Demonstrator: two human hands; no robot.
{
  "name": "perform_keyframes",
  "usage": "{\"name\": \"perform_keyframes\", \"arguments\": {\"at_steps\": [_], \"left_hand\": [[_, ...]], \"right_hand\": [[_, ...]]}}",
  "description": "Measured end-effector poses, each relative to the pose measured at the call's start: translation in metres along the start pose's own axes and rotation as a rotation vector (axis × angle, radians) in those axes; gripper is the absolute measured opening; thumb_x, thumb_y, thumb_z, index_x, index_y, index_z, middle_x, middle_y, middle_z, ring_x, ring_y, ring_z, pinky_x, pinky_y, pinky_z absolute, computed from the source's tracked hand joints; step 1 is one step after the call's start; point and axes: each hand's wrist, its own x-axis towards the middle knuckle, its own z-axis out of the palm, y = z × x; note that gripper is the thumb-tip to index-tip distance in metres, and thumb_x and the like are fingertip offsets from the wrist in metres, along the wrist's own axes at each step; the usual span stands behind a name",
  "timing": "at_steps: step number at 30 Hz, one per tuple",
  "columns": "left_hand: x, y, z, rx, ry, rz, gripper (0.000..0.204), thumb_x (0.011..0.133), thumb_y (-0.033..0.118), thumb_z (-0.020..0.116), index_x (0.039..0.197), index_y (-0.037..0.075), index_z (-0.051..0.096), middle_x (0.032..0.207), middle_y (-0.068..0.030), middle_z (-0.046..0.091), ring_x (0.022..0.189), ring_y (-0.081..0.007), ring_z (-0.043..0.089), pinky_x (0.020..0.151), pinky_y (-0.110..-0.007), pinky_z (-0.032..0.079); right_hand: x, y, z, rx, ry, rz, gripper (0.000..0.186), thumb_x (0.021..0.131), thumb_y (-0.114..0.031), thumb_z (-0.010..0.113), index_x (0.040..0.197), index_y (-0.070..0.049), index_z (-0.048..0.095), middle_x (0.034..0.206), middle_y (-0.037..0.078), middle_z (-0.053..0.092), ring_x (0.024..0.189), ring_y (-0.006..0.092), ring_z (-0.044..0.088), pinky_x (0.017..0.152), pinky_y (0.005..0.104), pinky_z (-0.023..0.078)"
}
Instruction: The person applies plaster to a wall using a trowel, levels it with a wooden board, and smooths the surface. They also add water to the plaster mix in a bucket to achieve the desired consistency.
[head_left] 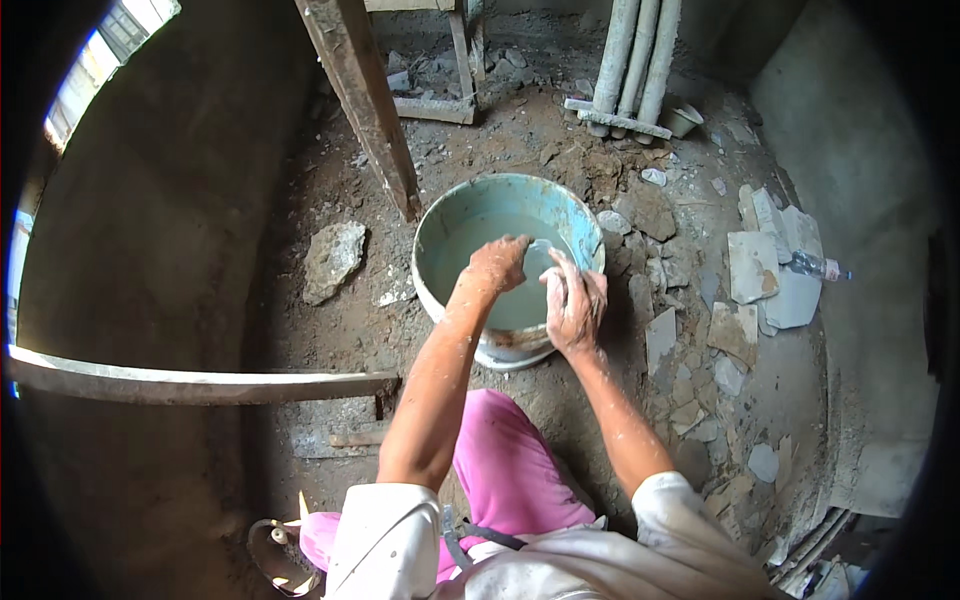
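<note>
Both my hands are over a round pale-blue bucket (pixel 430 265) with a stained, whitish rim, partly filled with cloudy grey-green water (pixel 518 306). My left hand (pixel 500 263) is closed above the water, knuckles up; whatever its fingers hold, if anything, is hidden. At the bucket's right side, my right hand (pixel 577 302) has its fingers stretched out and smeared with white, with nothing visible in its grip. Between the two hands lies a small pale patch (pixel 540 246), too unclear to name. White specks dot both forearms.
A slanting wooden post (pixel 372 110) stands behind the bucket, left of it. A wooden bar (pixel 200 386) crosses at left. Rubble chunk (pixel 335 262), broken tile pieces (pixel 752 266), a plastic bottle (pixel 815 265) and upright pipes (pixel 635 60) lie or stand around.
</note>
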Motion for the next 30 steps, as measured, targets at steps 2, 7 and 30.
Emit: {"name": "perform_keyframes", "arguments": {"at_steps": [2, 7, 30], "left_hand": [[0.025, -0.012, 0.03, 0.072, -0.081, -0.025, 0.063, 0.078, 0.02, 0.075, 0.136, 0.016, 0.05, 0.129, -0.0165, 0.061, 0.116, -0.0348, 0.06, 0.096, -0.043, 0.051], [0.049, -0.016, 0.065, 0.034, -0.304, -0.092, 0.041, 0.086, 0.023, 0.065, 0.125, 0.013, 0.063, 0.126, -0.0155, 0.064, 0.12, -0.0327, 0.059, 0.098, -0.043, 0.05], [-0.465, -0.035, -0.125, 0.226, 0.851, -0.143, 0.018, 0.09, 0.019, 0.065, 0.103, 0.007, 0.068, 0.099, -0.013, 0.069, 0.092, -0.0326, 0.067, 0.081, -0.041, 0.054]], "right_hand": [[-0.002, 0.005, -0.001, -0.009, 0.036, -0.043, 0.033, 0.096, -0.018, 0.05, 0.124, -0.006, 0.06, 0.086, 0.003, 0.071, 0.079, 0.0227, 0.064, 0.084, 0.0383, 0.04], [0.002, 0.011, -0.005, 0.033, 0.031, -0.028, 0.03, 0.092, -0.013, 0.053, 0.119, -0.007, 0.064, 0.083, 0.0, 0.071, 0.076, 0.0209, 0.063, 0.081, 0.0365, 0.04], [-0.019, 0.04, 0.02, 0.025, -0.017, -0.025, 0.036, 0.101, -0.022, 0.042, 0.128, -0.008, 0.061, 0.089, 0.011, 0.072, 0.082, 0.0287, 0.068, 0.075, 0.0411, 0.05]]}}
